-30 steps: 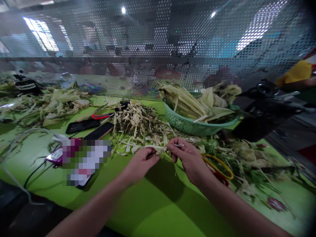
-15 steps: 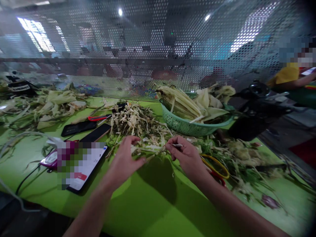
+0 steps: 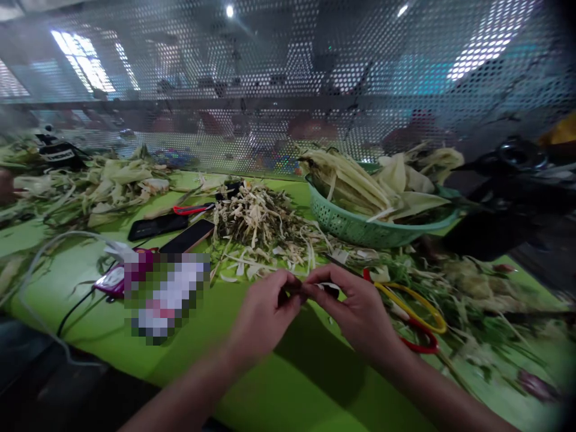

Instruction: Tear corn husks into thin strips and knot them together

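My left hand [image 3: 270, 312] and my right hand [image 3: 355, 303] meet at the fingertips above the green table [image 3: 270, 390]. Thumb and forefinger of each are pinched together on something small and dark that I cannot make out. Behind them lies a heap of pale and brown plant pieces [image 3: 256, 216], with thin pale strips scattered in front of it. Scissors with yellow and red handles [image 3: 416, 309] rest just right of my right hand.
A green basket [image 3: 351, 225] of dry husks stands behind on the right. At left are more husks [image 3: 117, 186], a black phone [image 3: 157, 227], another phone [image 3: 188, 236], a blurred-out screen [image 3: 175, 294], a purple device [image 3: 112, 282] and a cable. Leafy scraps [image 3: 477, 288] cover the right side.
My left hand has moved right and closed, its fingertips now meeting those of my right hand. The view has shifted, so the table's items appear farther right or left than before.
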Motion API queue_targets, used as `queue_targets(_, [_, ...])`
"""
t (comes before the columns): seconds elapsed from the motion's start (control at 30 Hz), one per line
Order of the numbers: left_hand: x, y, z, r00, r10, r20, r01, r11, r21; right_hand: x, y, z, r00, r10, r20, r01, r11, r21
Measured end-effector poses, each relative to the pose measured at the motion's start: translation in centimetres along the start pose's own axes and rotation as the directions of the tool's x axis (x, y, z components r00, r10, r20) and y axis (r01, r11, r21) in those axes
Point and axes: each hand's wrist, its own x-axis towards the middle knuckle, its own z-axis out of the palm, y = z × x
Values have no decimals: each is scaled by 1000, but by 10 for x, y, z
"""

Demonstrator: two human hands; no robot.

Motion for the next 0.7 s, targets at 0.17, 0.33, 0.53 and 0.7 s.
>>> queue_targets(0.17, [1, 2, -4, 999, -32, 42, 36, 995, -89, 3, -2, -1, 998, 31, -53, -25, 993, 116])
queue_targets(0.33, [-1, 7, -10, 993, 47, 112, -27, 984, -173, 4, 2, 3, 956, 263, 129, -293, 866, 406])
queue_targets(0.53, [-6, 8, -11, 981, 152, 120, -130, 975, -178, 4, -2, -3, 957, 189, 222, -259, 899, 353])
queue_targets(0.7, [-13, 11, -8, 970, 220, 105, -217, 975, -45, 1, -7, -6, 972, 57, 229, -100, 979, 179])
